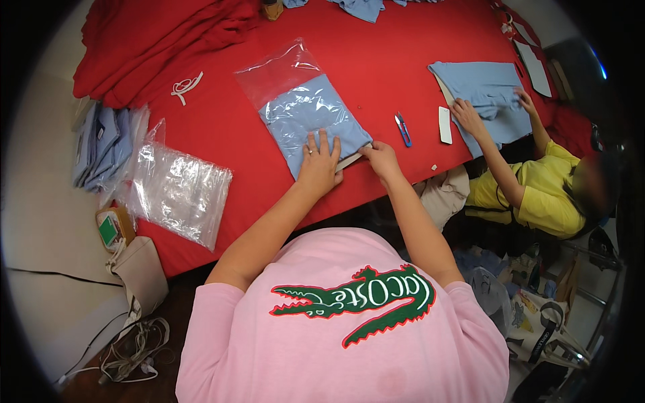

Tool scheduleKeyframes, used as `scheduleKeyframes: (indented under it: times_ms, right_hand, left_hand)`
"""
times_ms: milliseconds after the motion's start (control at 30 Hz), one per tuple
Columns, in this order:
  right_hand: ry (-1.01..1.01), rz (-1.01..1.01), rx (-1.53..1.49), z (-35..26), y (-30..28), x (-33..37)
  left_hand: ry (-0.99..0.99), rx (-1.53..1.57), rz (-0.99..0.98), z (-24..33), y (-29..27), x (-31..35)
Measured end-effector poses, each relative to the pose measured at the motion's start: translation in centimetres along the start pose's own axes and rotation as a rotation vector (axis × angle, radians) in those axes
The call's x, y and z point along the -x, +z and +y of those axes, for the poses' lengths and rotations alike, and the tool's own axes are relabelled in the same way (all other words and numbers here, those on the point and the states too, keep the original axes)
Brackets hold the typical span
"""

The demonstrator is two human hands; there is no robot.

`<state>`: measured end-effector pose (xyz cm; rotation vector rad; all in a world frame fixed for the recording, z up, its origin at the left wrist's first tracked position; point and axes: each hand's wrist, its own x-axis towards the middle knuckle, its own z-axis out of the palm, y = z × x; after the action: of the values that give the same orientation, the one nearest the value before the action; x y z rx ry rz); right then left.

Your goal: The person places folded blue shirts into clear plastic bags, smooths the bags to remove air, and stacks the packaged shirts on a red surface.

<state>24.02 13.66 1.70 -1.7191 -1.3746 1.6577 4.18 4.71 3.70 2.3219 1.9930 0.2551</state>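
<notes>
A folded light-blue garment (302,111) lies inside a clear plastic bag (275,70) on the red-covered table, with the bag's unfilled end pointing away from me. My left hand (321,164) rests flat on the bagged garment near its close edge, fingers spread. At the close right corner, my right hand (381,161) is closed on the edge of a pale, stiff-looking board (351,160) that shows along the garment's near side. How far the board reaches under the fabric is hidden.
Clear plastic bags (178,191) and bagged blue garments (104,144) lie at the left. Blue-handled thread snips (403,129) and a white card (445,125) lie to the right. Beyond, a co-worker in yellow (537,191) handles another blue garment (487,91). Red fabric (161,47) is heaped far left.
</notes>
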Motion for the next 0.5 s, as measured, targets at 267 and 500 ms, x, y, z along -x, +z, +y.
scheduleKeyframes:
  times_ms: [267,500]
  right_hand:
    - [-0.143,0.080,-0.350,-4.2,1.6,2.7]
    - [-0.018,0.034,-0.315,-2.4,5.4,0.8]
  left_hand:
    - [-0.153,0.546,-0.134,-6.5,-4.7,-3.7]
    - [-0.177,0.609,-0.148,-6.9,-5.4,-4.0]
